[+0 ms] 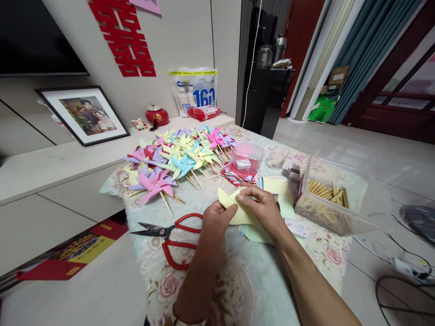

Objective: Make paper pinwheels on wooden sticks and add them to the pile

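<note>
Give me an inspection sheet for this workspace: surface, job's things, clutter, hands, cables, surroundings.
Surface: low table under a floral cloth.
Job's things: yellow paper piece held over a stack of pastel sheets; pile of finished paper pinwheels at the far end; clear box of wooden sticks on the right.
Clutter: red-handled scissors lying left of the hands; small clear bowl with a small white item inside.
Hands: left hand and right hand both pinch the yellow paper.
Cables: dark cords on the floor at right.
Surroundings: framed photo, red wall cutout, curtain.
</note>
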Demonstrator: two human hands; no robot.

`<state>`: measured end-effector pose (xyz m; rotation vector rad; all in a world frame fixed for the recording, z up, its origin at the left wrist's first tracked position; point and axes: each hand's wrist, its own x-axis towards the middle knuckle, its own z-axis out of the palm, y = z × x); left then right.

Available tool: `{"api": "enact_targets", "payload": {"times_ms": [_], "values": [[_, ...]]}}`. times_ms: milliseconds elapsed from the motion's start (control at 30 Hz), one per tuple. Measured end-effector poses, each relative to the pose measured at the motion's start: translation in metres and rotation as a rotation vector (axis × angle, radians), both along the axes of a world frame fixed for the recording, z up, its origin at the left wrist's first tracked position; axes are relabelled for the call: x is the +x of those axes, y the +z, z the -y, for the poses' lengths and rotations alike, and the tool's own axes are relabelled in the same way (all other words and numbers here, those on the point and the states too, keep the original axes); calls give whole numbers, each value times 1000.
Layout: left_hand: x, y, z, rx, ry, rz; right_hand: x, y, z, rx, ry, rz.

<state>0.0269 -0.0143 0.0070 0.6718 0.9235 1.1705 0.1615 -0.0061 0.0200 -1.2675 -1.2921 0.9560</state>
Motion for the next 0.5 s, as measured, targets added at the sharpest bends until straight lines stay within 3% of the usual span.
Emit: {"api": "enact_targets", "payload": {"times_ms": [500], "values": [[0, 1, 0, 1, 1, -3, -1, -9, -3, -135, 40, -169]]}}
